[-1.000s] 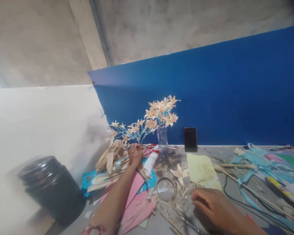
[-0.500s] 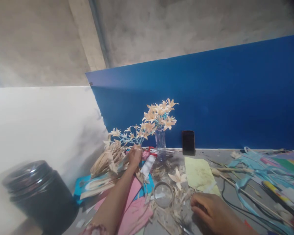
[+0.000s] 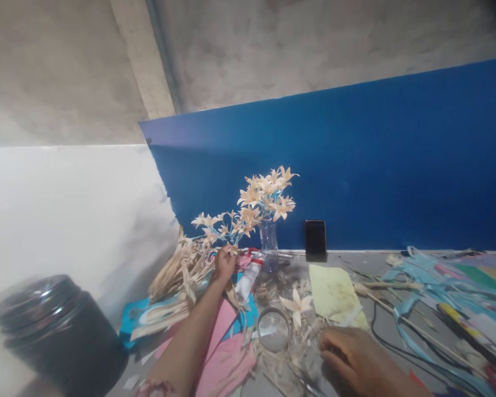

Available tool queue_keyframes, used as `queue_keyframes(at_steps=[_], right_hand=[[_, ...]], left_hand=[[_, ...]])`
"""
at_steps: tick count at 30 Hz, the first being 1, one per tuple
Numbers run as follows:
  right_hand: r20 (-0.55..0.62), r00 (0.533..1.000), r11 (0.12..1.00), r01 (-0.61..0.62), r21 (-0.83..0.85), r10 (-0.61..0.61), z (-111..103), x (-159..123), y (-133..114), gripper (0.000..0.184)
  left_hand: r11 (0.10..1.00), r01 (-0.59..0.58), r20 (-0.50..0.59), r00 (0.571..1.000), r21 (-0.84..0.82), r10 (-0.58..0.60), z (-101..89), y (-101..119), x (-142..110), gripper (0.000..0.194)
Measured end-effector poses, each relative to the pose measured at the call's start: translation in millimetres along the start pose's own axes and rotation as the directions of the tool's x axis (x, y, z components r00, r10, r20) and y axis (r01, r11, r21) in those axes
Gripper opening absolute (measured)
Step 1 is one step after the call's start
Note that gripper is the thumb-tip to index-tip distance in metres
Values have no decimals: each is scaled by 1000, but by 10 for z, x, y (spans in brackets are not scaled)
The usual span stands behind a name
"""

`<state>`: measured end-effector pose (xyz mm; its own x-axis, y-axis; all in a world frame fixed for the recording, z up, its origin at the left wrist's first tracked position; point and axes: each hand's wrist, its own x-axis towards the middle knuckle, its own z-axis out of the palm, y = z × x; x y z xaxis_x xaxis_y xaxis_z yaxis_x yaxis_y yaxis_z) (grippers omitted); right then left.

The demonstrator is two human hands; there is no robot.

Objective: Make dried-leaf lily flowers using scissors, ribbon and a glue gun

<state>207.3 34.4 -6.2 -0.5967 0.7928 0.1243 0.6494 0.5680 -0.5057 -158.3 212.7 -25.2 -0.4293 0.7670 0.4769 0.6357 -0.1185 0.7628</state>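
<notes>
My left hand (image 3: 224, 266) reaches to the back of the table, its fingers closed around the lower stems of a bunch of cream artificial flowers (image 3: 222, 227) with blue stems. Right beside that bunch stands a clear vase (image 3: 269, 245) with more cream flowers (image 3: 268, 193) in it. Near the front, my right hand (image 3: 351, 353) rests curled on the table; whatever its fingers may hold is hidden. A single cream flower (image 3: 296, 306) lies just beyond it, close to a ring-shaped roll of tape (image 3: 274, 329).
Dried husks (image 3: 177, 270) are piled at the left, behind a black lidded container (image 3: 58, 336). Pink paper (image 3: 227, 364) and a yellow-green sheet (image 3: 337, 295) lie on the table. A phone (image 3: 315, 241) leans on the blue wall. Blue strips (image 3: 434, 275) and cords clutter the right.
The flower bunch at my left hand has shifted and turned a little to the right. My right hand keeps its curled pose. The whole view has moved slightly.
</notes>
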Motion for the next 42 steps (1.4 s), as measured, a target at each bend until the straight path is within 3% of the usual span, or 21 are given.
queue_keyframes(at_steps=[8,19,32,42], right_hand=[[20,1000,1000,-17,-9,17,-22,-4,-33,18],[30,999,999,-41,-11,42,2,-7,-27,17],[41,999,1000,-9,-19,10,1,-18,-17,22],[8,1000,999,-16,38,16,-80,-49,-86,17]], left_hand=[[996,83,129,988,43,-88,-70,29,45,32],[976,178,154,968,127,-197,-154,219,-3,30],[966,232,164,954,118,-250,-194,224,-21,36],[956,259,199,939,135,-282,-306,489,-196,34]])
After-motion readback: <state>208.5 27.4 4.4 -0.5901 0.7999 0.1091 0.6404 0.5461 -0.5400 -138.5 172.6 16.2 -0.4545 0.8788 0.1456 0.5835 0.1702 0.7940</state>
